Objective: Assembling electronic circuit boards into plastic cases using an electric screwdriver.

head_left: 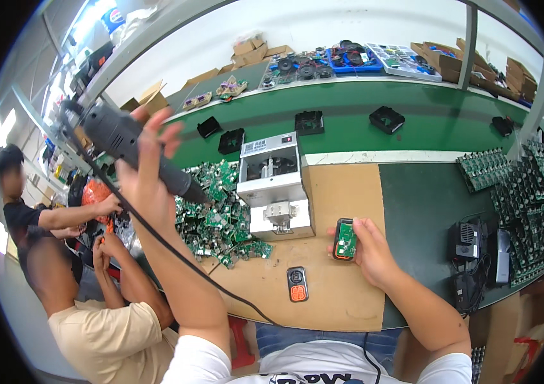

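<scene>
My left hand [147, 166], raised and smeared by motion, is around a black corded power tool [116, 132]. The tool slants down to the right, its narrow end [194, 191] above a heap of small green circuit boards [217, 217]. In my right hand [373, 248] is a small black-rimmed case [345, 239] with a green circuit board showing in it and orange at its lower edge. A similar black case with an orange panel [298, 285] lies apart on the brown cardboard sheet [342, 301], nearer to me.
A silver bench machine [272, 185] stands beyond the cardboard. Stacked circuit board panels [518, 192] and black power adapters [467, 240] sit at right. Several black frames [309, 122] rest on the green belt. Two people [102, 320] work at left. The tool's cable [176, 249] crosses my left forearm.
</scene>
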`<act>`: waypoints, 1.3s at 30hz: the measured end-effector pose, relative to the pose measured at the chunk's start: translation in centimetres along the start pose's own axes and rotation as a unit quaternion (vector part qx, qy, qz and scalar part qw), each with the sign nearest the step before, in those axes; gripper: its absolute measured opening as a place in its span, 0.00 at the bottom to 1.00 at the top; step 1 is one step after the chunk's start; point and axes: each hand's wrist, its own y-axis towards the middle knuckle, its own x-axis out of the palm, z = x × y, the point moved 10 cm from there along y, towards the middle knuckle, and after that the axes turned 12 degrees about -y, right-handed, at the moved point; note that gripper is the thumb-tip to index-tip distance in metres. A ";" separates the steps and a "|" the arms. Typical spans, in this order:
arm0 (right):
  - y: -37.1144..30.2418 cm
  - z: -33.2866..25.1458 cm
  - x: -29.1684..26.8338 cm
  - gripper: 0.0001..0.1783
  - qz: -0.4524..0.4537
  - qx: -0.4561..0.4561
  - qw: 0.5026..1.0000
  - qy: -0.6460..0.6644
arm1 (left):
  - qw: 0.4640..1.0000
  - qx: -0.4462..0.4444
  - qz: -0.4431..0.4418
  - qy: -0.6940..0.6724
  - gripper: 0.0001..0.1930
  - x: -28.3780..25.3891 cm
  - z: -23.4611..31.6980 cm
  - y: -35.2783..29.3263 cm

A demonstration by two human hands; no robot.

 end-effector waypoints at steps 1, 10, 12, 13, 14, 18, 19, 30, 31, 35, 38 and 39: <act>-0.1 0.5 -0.2 0.13 0.011 0.014 1.000 -0.012 | 0.988 -0.116 -0.051 -0.091 0.18 1.6 -2.1 0.5; 0.0 3.6 1.0 0.27 -0.061 0.125 0.984 0.108 | 0.967 -0.233 -0.048 -0.092 0.28 5.9 -10.4 -6.1; -0.2 4.0 1.9 0.28 -0.079 0.129 0.981 0.124 | 0.957 -0.257 -0.017 -0.135 0.30 5.1 -11.3 -6.9; -0.3 4.3 2.1 0.29 -0.073 0.133 0.980 0.131 | 0.952 -0.273 0.004 -0.139 0.32 4.5 -11.5 -7.4; -0.5 4.7 2.2 0.29 -0.061 0.143 0.980 0.127 | 0.952 -0.287 -0.016 -0.108 0.37 4.6 -11.5 -8.0; -0.7 4.8 2.7 0.31 -0.083 0.142 0.985 0.049 | 0.932 -0.288 -0.004 -0.220 0.42 5.6 -9.7 -11.2; -0.8 4.8 2.8 0.31 -0.096 0.141 0.985 0.020 | 0.920 -0.268 0.021 -0.286 0.42 5.8 -9.1 -11.9; -0.9 5.0 3.5 0.32 -0.122 0.172 0.977 0.005 | 0.888 -0.216 -0.106 -0.392 0.46 9.6 -7.4 -14.9; -0.9 5.0 3.5 0.34 -0.124 0.169 0.978 -0.004 | 0.888 -0.220 -0.105 -0.389 0.46 9.6 -7.7 -15.1; -0.8 5.4 2.9 0.33 -0.097 0.193 0.976 0.020 | 0.896 -0.214 -0.104 -0.374 0.46 10.0 -8.5 -15.9; -0.5 5.4 2.4 0.31 -0.075 0.194 0.976 0.058 | 0.912 -0.167 -0.108 -0.359 0.44 10.5 -8.2 -16.6; -0.5 5.4 2.5 0.30 -0.079 0.201 0.973 0.085 | 0.912 -0.167 -0.108 -0.359 0.44 10.7 -8.4 -16.7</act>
